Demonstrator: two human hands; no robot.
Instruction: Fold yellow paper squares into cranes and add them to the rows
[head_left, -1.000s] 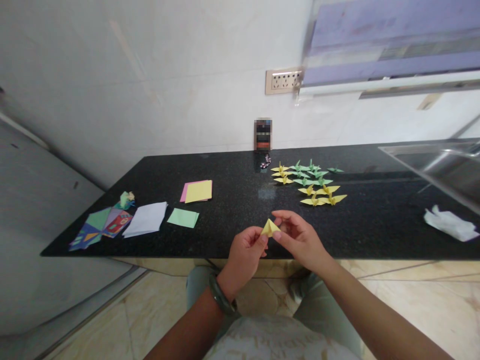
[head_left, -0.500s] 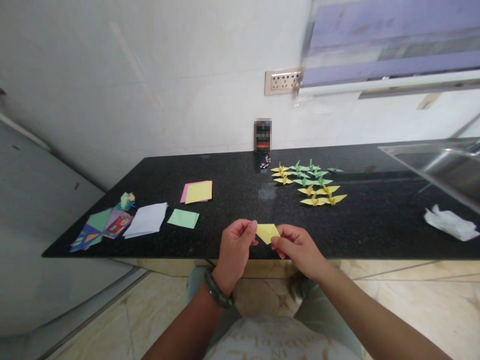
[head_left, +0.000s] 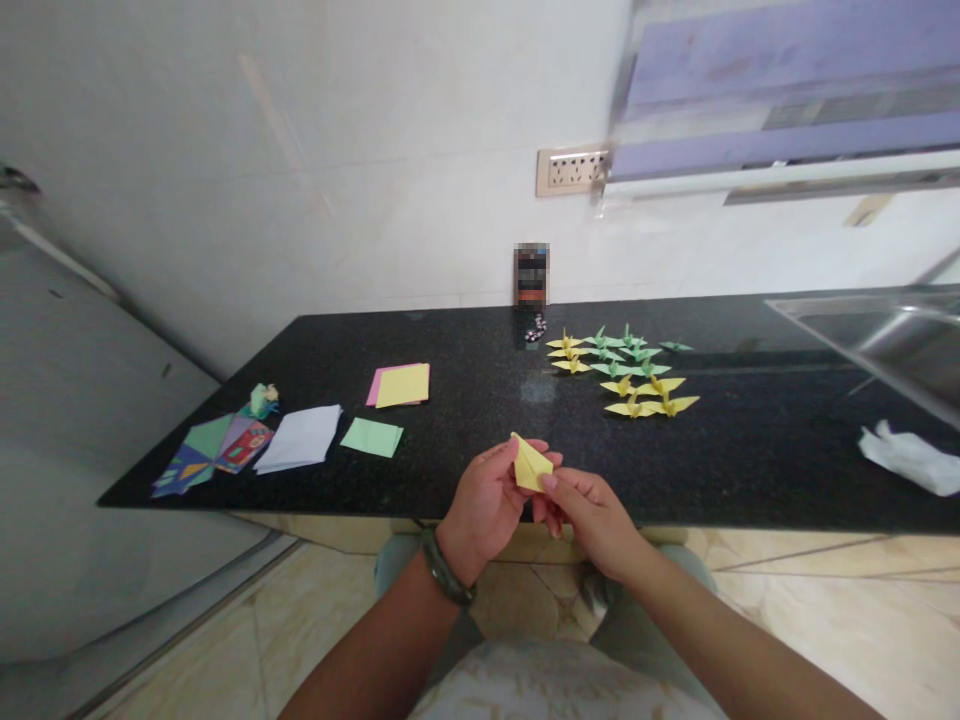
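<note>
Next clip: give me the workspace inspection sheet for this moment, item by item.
Surface: black stone counter, speckled, set against a white wall.
Work items: yellow folded paper, pinched between both hands near the counter's front edge; paper cranes, yellow and green, in rows towards the back.
Clutter: pink and yellow sheets, green sheet, white sheets and patterned papers at left; crumpled white tissue at right; small box against the wall.
Hands: left hand and right hand both closed on the paper; dark bracelet on the left wrist.
Cables: nothing seen.
Surroundings: wall socket, metal sink at right, tiled floor.
</note>
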